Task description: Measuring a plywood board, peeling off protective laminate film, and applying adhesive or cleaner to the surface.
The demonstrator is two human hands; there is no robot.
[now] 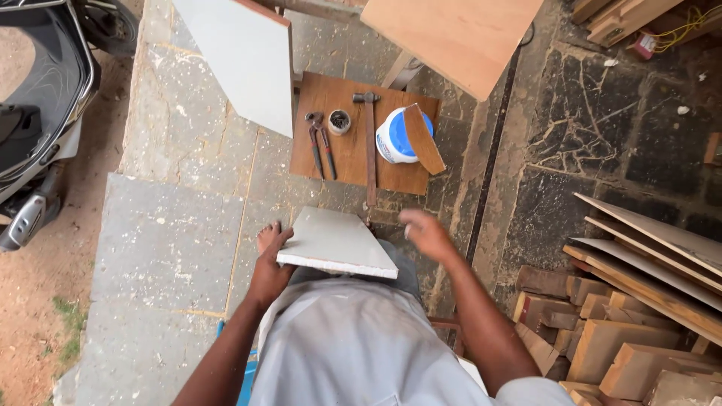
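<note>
A pale grey laminated board offcut is gripped at its left edge by the left hand, level above the lap. The right hand, blurred and open, is held free just beside its right corner, short of the wooden-handled hammer on the brown plywood square

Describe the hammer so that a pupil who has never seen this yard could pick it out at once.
Find the brown wooden board lying flat on the stone paving ahead of the person. The hammer lies on it between the pincers and the white and blue tub. It alone has a long straight wooden handle, which overhangs the board's near edge.
</note>
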